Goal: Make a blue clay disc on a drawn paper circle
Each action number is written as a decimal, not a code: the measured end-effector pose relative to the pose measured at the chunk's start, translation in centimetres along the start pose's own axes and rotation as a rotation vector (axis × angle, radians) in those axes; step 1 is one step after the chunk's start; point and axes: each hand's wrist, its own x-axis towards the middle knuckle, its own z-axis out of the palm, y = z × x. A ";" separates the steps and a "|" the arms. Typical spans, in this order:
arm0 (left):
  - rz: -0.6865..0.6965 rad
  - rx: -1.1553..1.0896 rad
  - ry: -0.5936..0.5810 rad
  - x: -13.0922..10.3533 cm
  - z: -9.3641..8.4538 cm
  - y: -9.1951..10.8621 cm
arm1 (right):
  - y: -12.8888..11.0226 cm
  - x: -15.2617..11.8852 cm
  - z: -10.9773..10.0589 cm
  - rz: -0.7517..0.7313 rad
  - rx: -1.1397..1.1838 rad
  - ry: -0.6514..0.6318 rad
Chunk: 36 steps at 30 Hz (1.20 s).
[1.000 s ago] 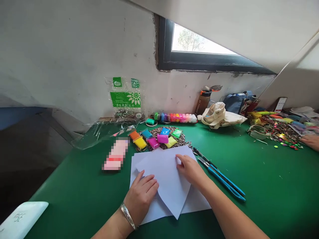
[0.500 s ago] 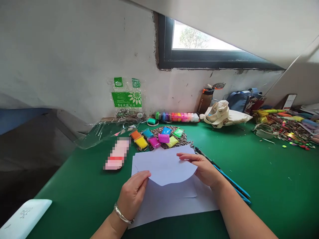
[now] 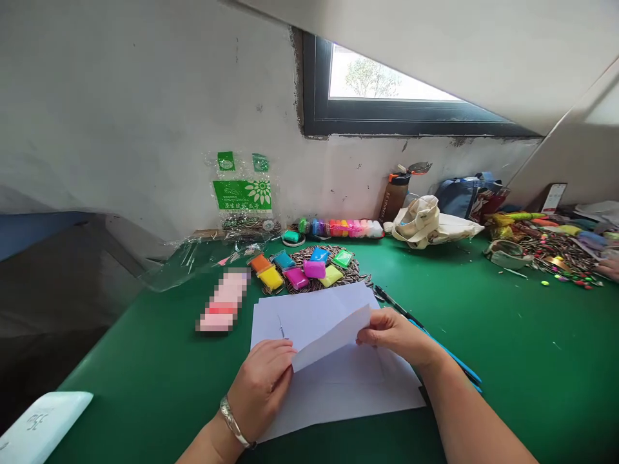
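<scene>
White paper — green tabletop, silver bangle, magenta packet, yellow packet, green label — white flower print

We hold a plain white paper piece at both ends, raised and tilted, slanting upward to the right. Beneath, overlapping white paper sheets lie flat on the green tabletop, their edges slightly misaligned. We see a short, thin dark mark toward their upper left.
</scene>
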 end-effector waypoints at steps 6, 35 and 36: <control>-0.196 0.033 -0.071 0.0 0.5 -0.8 | 1.5 2.0 1.3 0.134 -0.232 0.205; 0.141 0.446 -0.292 -0.1 4.7 -0.6 | 1.8 3.4 5.5 0.246 -1.244 0.485; 0.143 0.450 -0.291 -0.1 4.7 -0.6 | 1.7 3.4 5.5 0.242 -1.253 0.482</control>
